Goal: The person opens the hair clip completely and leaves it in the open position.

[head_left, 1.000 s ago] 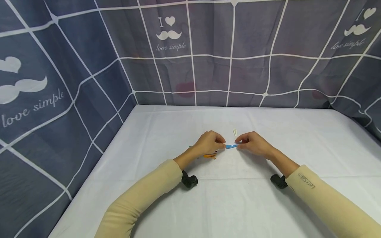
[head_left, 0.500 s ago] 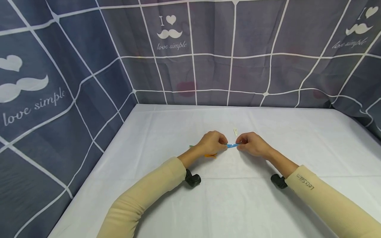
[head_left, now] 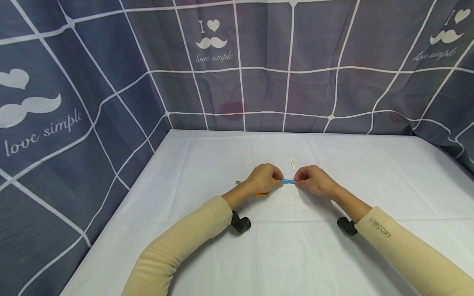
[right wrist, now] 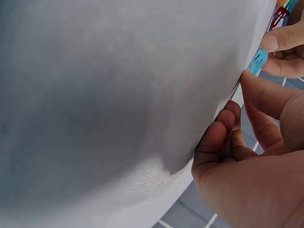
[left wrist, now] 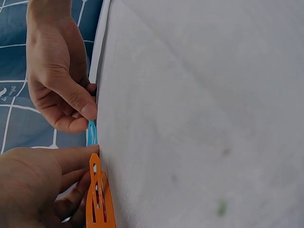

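Between my two hands is a light blue snap hair clip [head_left: 289, 181], lying crosswise close over the white cloth. My left hand [head_left: 263, 176] pinches its left end between thumb and fingers. The right end is pinched by my right hand [head_left: 314, 179], thumb against forefinger, as the left wrist view also shows. Fingertips cover both ends of the clip. Just below the left hand lie orange snap hair clips [left wrist: 100, 199], overlapping each other. A green hair clip [head_left: 238, 182] pokes out behind the left wrist. Beyond the hands lies a cream hair clip [head_left: 293, 164].
A dark red clip [right wrist: 280, 15] shows by the left hand in the right wrist view; the head view hides it. White cloth [head_left: 296, 255] covers the table. Grey checked curtains [head_left: 266, 90] stand behind it and on the left side.
The left hand and forearm have shifted slightly right, uncovering more of the green clip. Both hands keep their pinch on the blue clip, which now lies more level.
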Motion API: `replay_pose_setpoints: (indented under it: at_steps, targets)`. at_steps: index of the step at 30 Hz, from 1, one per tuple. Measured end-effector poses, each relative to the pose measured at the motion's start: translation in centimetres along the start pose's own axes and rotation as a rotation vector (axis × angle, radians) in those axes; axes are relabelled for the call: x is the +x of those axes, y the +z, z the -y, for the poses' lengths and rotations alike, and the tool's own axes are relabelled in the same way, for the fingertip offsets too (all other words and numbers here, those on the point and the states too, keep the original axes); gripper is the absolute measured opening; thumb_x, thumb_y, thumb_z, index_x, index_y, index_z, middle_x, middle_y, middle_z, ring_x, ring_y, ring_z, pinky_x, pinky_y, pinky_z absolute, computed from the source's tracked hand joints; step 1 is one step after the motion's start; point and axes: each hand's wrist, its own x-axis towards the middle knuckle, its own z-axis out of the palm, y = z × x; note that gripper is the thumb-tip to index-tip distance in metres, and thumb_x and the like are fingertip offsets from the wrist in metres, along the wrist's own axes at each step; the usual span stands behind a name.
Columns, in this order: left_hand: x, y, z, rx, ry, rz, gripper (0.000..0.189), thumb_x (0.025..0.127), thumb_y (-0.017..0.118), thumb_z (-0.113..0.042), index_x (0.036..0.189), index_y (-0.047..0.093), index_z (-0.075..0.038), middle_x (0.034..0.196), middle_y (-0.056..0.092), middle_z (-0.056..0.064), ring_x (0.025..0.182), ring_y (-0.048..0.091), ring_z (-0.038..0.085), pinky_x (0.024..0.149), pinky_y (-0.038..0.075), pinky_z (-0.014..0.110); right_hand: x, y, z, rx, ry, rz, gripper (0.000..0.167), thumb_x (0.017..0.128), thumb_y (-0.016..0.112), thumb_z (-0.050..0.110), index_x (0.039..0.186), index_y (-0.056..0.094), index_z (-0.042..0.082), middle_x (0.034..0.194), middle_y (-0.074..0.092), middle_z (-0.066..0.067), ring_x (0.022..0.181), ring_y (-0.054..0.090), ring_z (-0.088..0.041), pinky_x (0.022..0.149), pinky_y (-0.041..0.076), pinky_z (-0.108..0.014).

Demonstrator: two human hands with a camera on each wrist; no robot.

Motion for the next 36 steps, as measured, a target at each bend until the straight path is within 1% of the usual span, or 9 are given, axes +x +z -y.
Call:
replay_pose_setpoints:
  at_steps: [4,10,15,22,29,34,36]
  targets:
    - [-0.01,0.06,-0.02,0.008,0.008,-0.016,0.014,0.089,0.075,-0.016,0.101,0.077,-0.011,0.090,0.069,-0.007,0.083,0.060,0.004,0.076,0.044,0.019,-0.05,0.03,-0.08,0.013,-0.008,-0.001,0.005,0.086,0.067,-0.004,0.085,0.065,0.000,0.074,0.055,-0.004,0.068,0.046,-0.017,0.061,0.038,-0.027]
    - [-0.23,0.01,-0.01,-0.012,0.031,-0.044,0.009,0.088,0.075,-0.013,0.096,0.078,-0.010,0.088,0.069,-0.006,0.081,0.059,0.005,0.074,0.045,0.019,-0.09,0.01,0.03,0.015,0.004,0.016,0.003,0.087,0.067,-0.002,0.090,0.067,-0.002,0.075,0.057,-0.005,0.070,0.047,-0.017,0.063,0.039,-0.028]
    - [-0.27,0.06,0.06,-0.020,0.036,-0.046,0.008,0.088,0.075,-0.013,0.095,0.078,-0.009,0.087,0.069,-0.006,0.080,0.058,0.006,0.073,0.044,0.019,-0.16,0.01,0.12,0.020,0.001,0.025,0.005,0.086,0.069,0.000,0.090,0.069,-0.003,0.074,0.057,-0.003,0.070,0.047,-0.017,0.063,0.039,-0.028]
    - [-0.18,0.15,0.08,-0.022,0.039,-0.059,0.009,0.088,0.074,-0.013,0.095,0.079,-0.010,0.085,0.071,-0.007,0.077,0.058,0.005,0.069,0.045,0.019,-0.24,-0.03,0.03,0.019,0.005,0.031,0.003,0.088,0.067,0.000,0.089,0.069,-0.003,0.072,0.055,-0.002,0.069,0.045,-0.018,0.061,0.037,-0.027]
    - [-0.16,0.08,0.11,-0.018,0.046,-0.055,0.011,0.089,0.073,-0.013,0.098,0.079,-0.009,0.089,0.073,-0.005,0.079,0.059,0.005,0.069,0.045,0.019,-0.17,-0.01,-0.13,0.043,0.007,0.042,0.003,0.089,0.066,0.000,0.090,0.069,-0.001,0.073,0.055,-0.003,0.070,0.045,-0.019,0.062,0.037,-0.027]
    - [-0.29,0.03,0.11,-0.026,0.076,-0.051,0.011,0.090,0.072,-0.012,0.098,0.079,-0.009,0.088,0.073,-0.005,0.076,0.058,0.004,0.068,0.045,0.018,-0.30,-0.08,0.14,0.057,0.014,0.043,0.003,0.090,0.067,0.001,0.089,0.069,0.000,0.075,0.055,-0.004,0.071,0.045,-0.018,0.063,0.036,-0.028]
    - [-0.42,-0.09,0.10,-0.036,0.090,-0.059,0.011,0.091,0.071,-0.012,0.098,0.079,-0.008,0.087,0.072,-0.004,0.074,0.058,0.005,0.067,0.045,0.018,-0.34,-0.10,0.33,0.064,0.019,0.038,0.004,0.091,0.066,0.002,0.089,0.069,-0.001,0.076,0.056,-0.004,0.072,0.045,-0.018,0.064,0.037,-0.028]
